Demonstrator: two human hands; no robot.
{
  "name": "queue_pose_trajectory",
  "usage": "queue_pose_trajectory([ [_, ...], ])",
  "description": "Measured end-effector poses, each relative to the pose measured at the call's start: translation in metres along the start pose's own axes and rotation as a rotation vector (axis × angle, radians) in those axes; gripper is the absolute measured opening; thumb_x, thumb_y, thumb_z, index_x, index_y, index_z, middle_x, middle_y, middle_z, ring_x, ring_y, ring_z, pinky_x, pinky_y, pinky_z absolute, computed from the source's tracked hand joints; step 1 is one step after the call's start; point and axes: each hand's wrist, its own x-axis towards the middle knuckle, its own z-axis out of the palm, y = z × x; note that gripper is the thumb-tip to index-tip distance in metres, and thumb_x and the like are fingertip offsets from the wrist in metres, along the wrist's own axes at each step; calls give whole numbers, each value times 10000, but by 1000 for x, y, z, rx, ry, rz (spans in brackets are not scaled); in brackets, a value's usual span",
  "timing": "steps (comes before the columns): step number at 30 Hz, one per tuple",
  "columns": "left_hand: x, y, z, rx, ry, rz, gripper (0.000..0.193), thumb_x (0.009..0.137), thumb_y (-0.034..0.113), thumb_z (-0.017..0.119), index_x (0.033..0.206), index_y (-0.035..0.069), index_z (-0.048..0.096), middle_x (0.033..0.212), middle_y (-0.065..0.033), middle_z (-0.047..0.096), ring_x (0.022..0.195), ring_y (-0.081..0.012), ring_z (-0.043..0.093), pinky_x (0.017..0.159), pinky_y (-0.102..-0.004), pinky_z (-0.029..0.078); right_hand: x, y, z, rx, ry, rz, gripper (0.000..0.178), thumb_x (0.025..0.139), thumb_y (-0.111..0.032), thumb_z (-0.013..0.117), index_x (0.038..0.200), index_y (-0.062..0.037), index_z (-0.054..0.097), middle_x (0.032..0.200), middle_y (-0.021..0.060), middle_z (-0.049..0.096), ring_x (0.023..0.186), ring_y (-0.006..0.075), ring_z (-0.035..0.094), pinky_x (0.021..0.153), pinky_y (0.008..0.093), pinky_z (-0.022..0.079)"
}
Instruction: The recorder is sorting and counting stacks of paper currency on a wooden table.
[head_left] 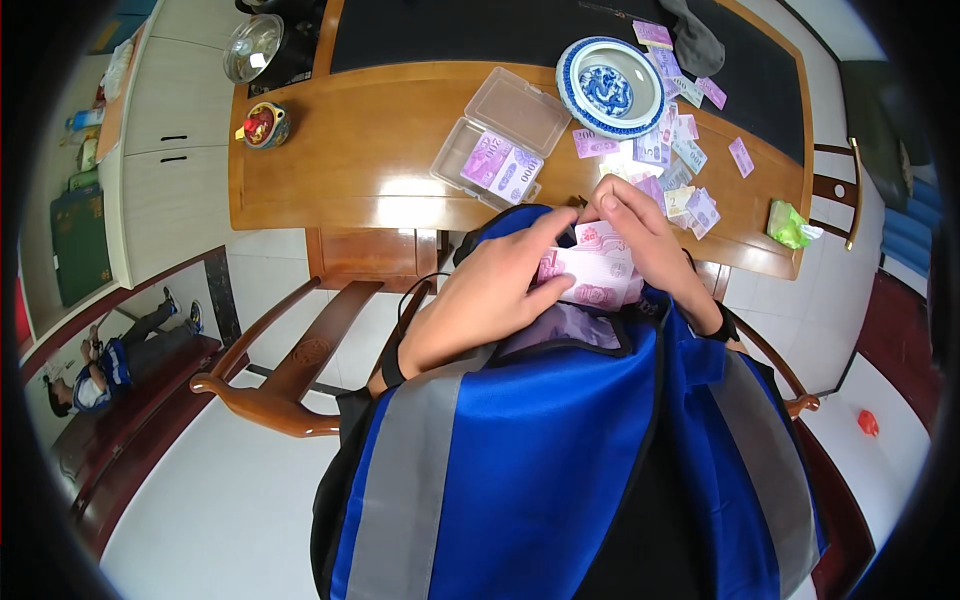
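By the worktop point(350, 180), left hand point(490, 278) pinches pink notes point(598, 272); right hand point(650, 238) bent close, grip unclear. Best keep edges squared, thumb light.

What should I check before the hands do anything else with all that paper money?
1. Left hand holding the pink notes: ok, its thumb lies across them.
2. Right hand gripping a note: cannot tell, its fingertips are partly hidden.
3. Number of notes in the hands: cannot tell, they overlap.
4. Plastic box open: ok, its lid is folded back, with notes inside.
5. Loose notes neatly stacked: not ok, they're spread beside the bowl.
6. Bowl upright: ok.
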Motion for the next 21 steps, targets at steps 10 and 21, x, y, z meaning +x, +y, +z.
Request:
queue_pose_trajectory([
  [10, 11, -9, -3, -87, -238, -2, 122, 786, 125, 569, 818, 10, 541, 653, -117, 533, 569, -210, 497, 525, -302, 381, -16, -8, -22, 97, -53, 7, 258, 795, -13, 344, 952, 12, 547, 953, 94, 582, 905, 159, 551, 825, 259, 408],
  [21, 17, -11, 6, -65, -329, 5, 163, 814, 156, 531, 895, 15, 515, 709, -155, 547, 634, -273, 535, 575, -342, 403, -51, -32, -32, 62, 50, 186, 381, 771, 62, 319, 1117, -4, 464, 1054, 124, 561, 1039, 188, 500, 917, 283, 350],
])
